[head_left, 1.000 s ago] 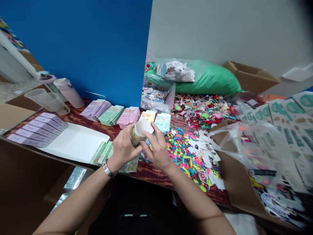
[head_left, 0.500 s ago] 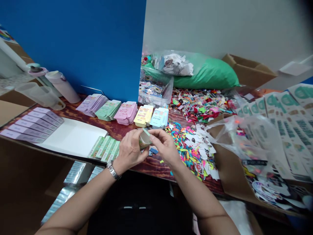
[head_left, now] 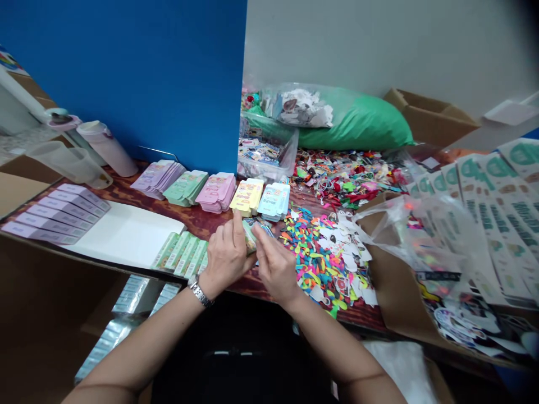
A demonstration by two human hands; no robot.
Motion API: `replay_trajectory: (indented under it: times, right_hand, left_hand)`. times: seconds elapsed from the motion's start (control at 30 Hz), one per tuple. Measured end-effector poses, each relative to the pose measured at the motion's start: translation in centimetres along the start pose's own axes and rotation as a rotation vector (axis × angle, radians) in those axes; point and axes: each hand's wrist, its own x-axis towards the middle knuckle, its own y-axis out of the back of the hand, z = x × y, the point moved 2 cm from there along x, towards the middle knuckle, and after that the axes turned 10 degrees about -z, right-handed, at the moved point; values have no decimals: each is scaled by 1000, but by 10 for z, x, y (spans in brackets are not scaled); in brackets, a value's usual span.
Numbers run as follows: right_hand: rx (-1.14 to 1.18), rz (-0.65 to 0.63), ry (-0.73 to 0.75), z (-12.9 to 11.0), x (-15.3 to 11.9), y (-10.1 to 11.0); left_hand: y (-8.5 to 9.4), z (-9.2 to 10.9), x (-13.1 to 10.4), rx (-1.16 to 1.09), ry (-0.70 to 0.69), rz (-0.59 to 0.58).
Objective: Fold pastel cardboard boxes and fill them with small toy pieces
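Now the small green printed cardboard box (head_left: 251,234) sits pinched between my two hands, just above the near edge of the dark red wooden table (head_left: 202,222). A second ago its white flap stood open and the box was higher; since then I have brought it lower and closer to me, and the flap no longer shows, so I judge the end is folded shut or nearly so. My left hand (head_left: 227,255) wraps its side, fingers clenched on it, a metal wristwatch (head_left: 199,290) at the wrist. My right hand (head_left: 275,264) presses its fingertips against the box's right end. Just left lies a row of flat green boxes (head_left: 182,253); behind stand stacks of pastel flat cartons (head_left: 219,192). To the right spreads a heap of bright coloured small pieces (head_left: 314,252).
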Motion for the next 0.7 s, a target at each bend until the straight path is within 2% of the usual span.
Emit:
replay_trajectory:
  times: [0.1,0.2,0.3,0.37,0.43,0.5,0.57,0.6,0.7]
  right_hand:
    - [-1,-13,25,3,-7,-7]
    - [169,-22,-123,21,-2,0]
    - [543,192,-402,45,7,15]
    - [857,287,-534,51,11,17]
    - [1101,206,-604,47,11,11]
    - [1191,23,-624,41,8,2]
    - [1078,-141,-578,45,2,-7]
    - [926,-193,-534,51,-1,-10]
    - [246,-324,-390,80,-7,-19]
  left_hand:
    - [0,2,1,24,7,-47]
    - [5,-3,3,-24,-65,-23]
    - [13,-12,7,-184,-182,175]
    - [15,-16,10,-385,-219,235]
    - [13,-16,12,-635,-233,165]
    - [9,-13,12,-857,-237,69]
    - [6,-13,11,-981,-199,34]
    - [4,-14,10,-1013,-159,34]
    - [1,-23,7,-1036,-12,34]
